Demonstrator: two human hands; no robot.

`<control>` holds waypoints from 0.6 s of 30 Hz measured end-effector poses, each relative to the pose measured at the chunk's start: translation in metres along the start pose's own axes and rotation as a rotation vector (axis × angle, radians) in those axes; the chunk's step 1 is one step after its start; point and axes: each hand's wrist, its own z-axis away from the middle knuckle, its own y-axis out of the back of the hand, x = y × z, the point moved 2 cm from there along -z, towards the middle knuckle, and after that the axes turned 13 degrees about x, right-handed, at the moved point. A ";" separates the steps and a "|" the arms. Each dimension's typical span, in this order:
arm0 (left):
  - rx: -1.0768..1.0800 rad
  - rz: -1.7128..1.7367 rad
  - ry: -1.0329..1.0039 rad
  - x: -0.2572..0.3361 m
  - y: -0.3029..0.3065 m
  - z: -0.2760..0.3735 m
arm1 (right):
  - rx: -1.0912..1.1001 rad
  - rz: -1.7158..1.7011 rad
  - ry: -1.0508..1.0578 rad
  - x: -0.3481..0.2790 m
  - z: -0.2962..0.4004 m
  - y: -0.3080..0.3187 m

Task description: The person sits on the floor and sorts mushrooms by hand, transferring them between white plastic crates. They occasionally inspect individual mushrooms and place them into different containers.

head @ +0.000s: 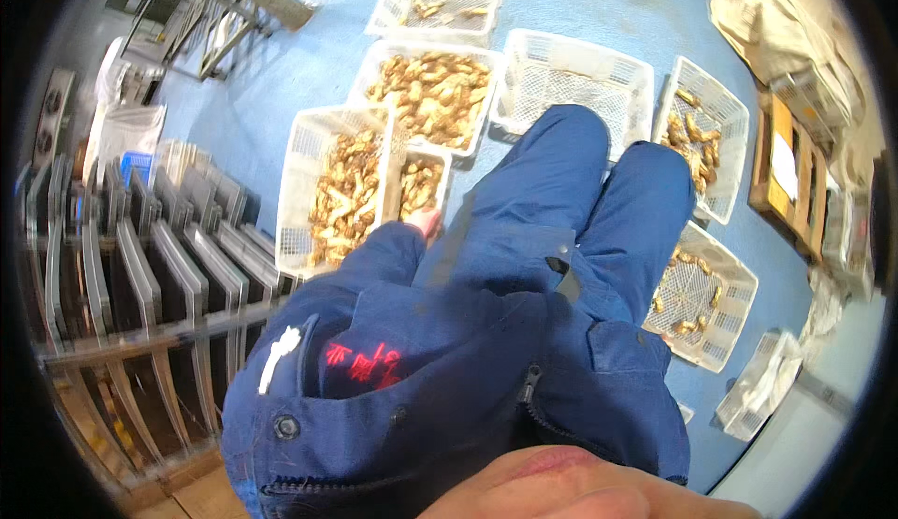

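My left hand (425, 221) reaches down past my left thigh, mostly hidden by its blue sleeve. It is at the near end of a white plastic basket (445, 177) of brown and cream mushrooms (419, 184). Whether it grips anything cannot be seen. Overlapping that basket's left side is a taller mesh basket (293, 189) heaped with mushrooms. Of my right hand (666, 341) only a sliver shows below the sleeve, beside a basket (742, 308) with several mushrooms around its bottom. Before my knees stands a white basket (575, 77) with its mesh floor showing.
Farther ahead are a full mushroom basket (359, 84) and one with few mushrooms (379, 7). Another basket (733, 140) flanks my right knee, near a wooden pallet (772, 161). To my left stands a rack of metal-edged panels (175, 266).
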 end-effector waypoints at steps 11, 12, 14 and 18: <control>0.166 -0.725 -1.186 0.050 0.038 -0.079 | 0.572 0.035 0.278 0.035 -0.026 0.094; 0.148 -0.833 -1.145 0.047 0.041 -0.092 | 0.690 0.118 0.284 0.044 -0.028 0.109; 0.100 -0.947 -1.218 0.045 0.047 -0.116 | 0.918 0.353 0.235 0.062 -0.036 0.130; 0.074 -0.902 -1.066 0.029 0.062 -0.160 | 0.787 0.335 0.429 0.050 -0.077 0.099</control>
